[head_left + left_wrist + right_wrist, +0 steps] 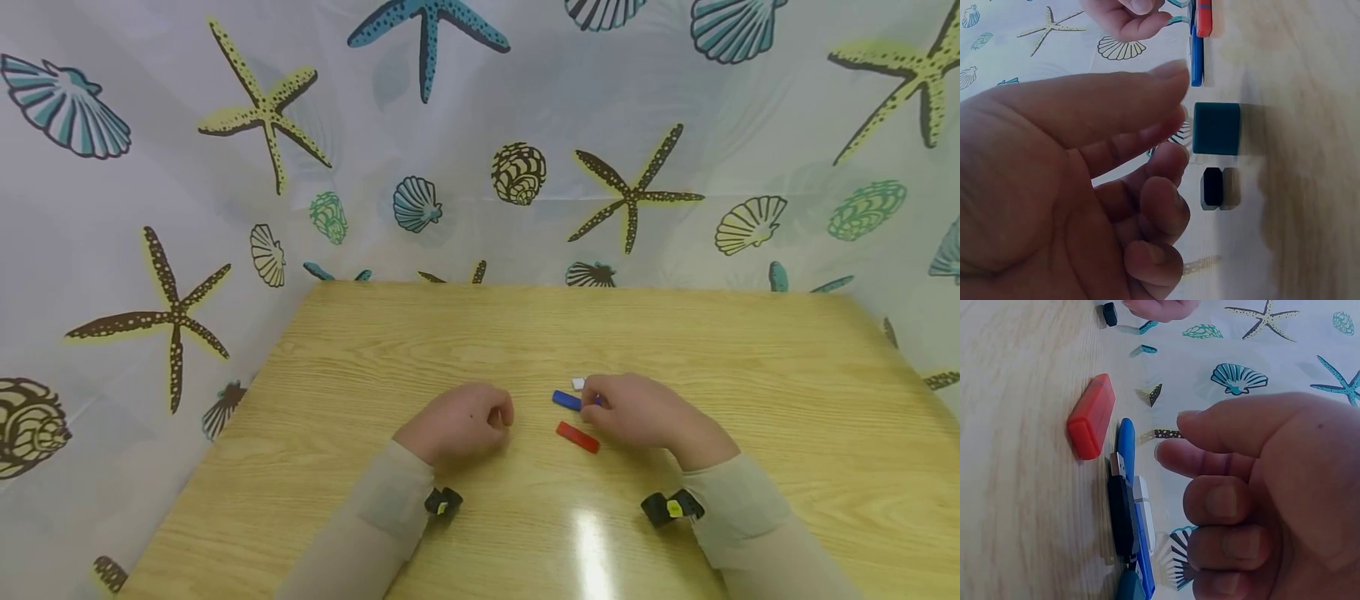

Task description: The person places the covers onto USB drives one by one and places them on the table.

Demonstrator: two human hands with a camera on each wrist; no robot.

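My left hand (465,421) hovers over the table with its fingers loosely bent and nothing in them. In the left wrist view a teal block (1216,129) and a small black piece (1212,189) lie past its fingertips. My right hand (633,408) is beside a small cluster and holds nothing; thumb and forefinger are apart, the other fingers curled. Under it sit a blue stick (567,400), a white piece (578,383) and a red stick (577,437). A black USB stick (1122,509) with a metal plug shows in the right wrist view, a teal end (1130,586) below it.
The wooden table (420,333) meets a sheet (487,108) printed with shells and starfish at the back and sides. A dark camera (442,503) is strapped to the left wrist, another camera (672,507) to the right one. Glare lies on the near tabletop.
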